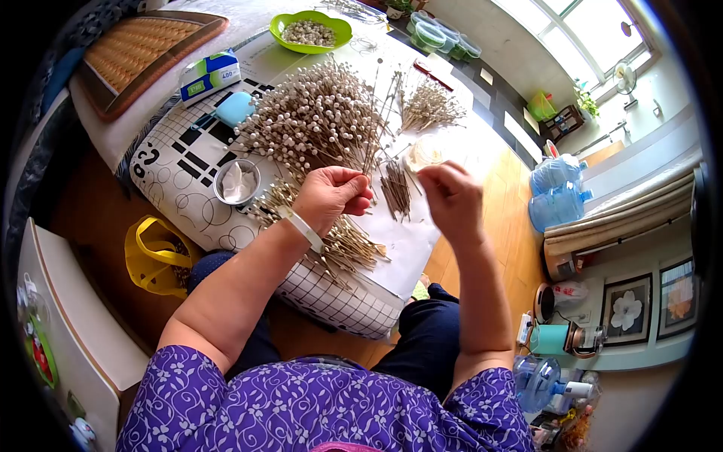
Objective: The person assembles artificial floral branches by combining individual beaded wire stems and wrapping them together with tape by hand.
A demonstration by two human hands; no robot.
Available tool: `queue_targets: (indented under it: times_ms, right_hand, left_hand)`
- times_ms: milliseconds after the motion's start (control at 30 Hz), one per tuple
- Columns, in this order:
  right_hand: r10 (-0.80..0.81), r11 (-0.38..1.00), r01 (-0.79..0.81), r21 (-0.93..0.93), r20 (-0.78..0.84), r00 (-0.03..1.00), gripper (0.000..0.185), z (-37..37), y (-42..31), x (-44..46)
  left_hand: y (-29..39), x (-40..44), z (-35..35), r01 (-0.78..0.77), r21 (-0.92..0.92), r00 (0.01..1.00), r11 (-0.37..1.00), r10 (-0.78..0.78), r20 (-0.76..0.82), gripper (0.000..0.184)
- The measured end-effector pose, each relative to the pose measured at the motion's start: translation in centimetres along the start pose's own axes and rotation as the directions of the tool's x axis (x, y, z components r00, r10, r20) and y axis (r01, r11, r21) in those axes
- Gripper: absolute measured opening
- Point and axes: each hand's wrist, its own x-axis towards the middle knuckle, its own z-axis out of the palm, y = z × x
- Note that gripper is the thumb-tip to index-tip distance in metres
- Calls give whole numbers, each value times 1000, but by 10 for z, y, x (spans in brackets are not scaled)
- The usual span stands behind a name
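Note:
My left hand (331,197) is closed in a pinch around thin stems at the near edge of a large heap of white-tipped stems (316,113). To its right, my right hand (454,197) has its fingers pressed together beside a small round container (424,153) with pale contents; whatever it pinches is too small to make out. Between the hands lies a bundle of dark bare sticks (396,190). More pale stems (343,245) lie under and in front of my left wrist. A smaller bunch of white-tipped stems (431,104) rests behind the round container.
On the table's left are a bowl with white material (237,182), a light blue item (235,110) and a tissue pack (211,75). A green bowl of white pieces (310,32) stands at the back. A yellow bag (156,256) is on the floor, left; water jugs (556,208) stand right.

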Motion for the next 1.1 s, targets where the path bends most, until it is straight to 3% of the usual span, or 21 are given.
queue_targets:
  times_ms: [33, 433, 600, 1033, 1100]
  right_hand:
    - [-55, 998, 55, -15, -23, 998, 1, 9, 1, -3]
    - [-70, 997, 70, -45, 7, 998, 4, 27, -2, -4]
    - [-191, 973, 184, -140, -34, 981, 4, 29, -6, -3]
    - [-184, 970, 185, -160, 19, 983, 3, 25, -2, -4]
    - [-121, 987, 124, -98, 35, 992, 3, 24, -3, -4]
  left_hand:
    - [-1, 0, 1, -2, 8, 1000, 1000, 2, 2, 13]
    - [2, 2, -2, 15, 20, 1000, 1000, -15, 7, 14]
    - [2, 2, -2, 9, 19, 1000, 1000, -9, 6, 15]
    - [-2, 4, -2, 4, 80, 1000, 997, -4, -5, 16]
    - [-3, 5, -4, 6, 86, 1000, 996, -7, 3, 16]
